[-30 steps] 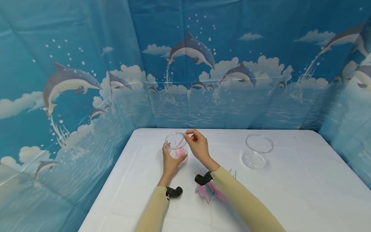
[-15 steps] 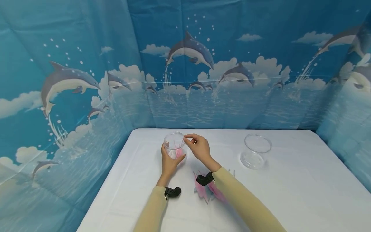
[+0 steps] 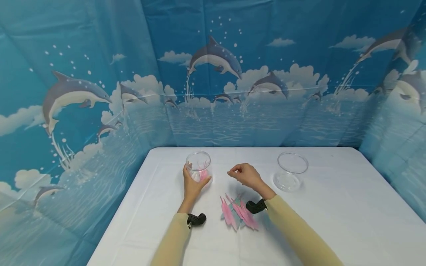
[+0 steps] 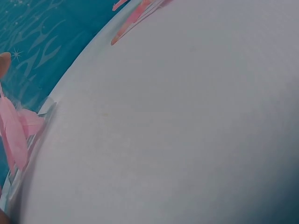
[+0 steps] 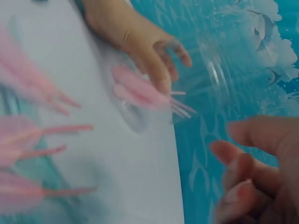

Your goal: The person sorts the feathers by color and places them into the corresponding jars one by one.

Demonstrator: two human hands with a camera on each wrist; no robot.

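"When you looked down the head view, where was everything?"

"I saw the left hand wrapped round a clear jar, thumb on one side, fingers on the other. Feathers stood in it, pink, quills up. The loose pile lay nearer the body on the tabletop, pink over blue-grey feathers. A second clear jar stood well off to the right."

"And the right hand?"

"It hung between the two jars, touching neither, nor the pile. Its wrist view was blurred, but I made out the thumb and fingertips slightly apart, the rest loosely curled, and nothing I could see between them."

"How would you have worked the pickup?"

"By the quills, I judged. They pointed away from the body, so a low pinch on one stem looked safer than grabbing the soft vane, which I expected to crease. Because the feathers overlapped, I favoured a slow lift, lest a blue-grey one came along."

"And the left?"

"A light, steady hold seemed right: enough to stop the jar tipping if something brushed its rim, no more. I'd have released each feather only once it was well inside."
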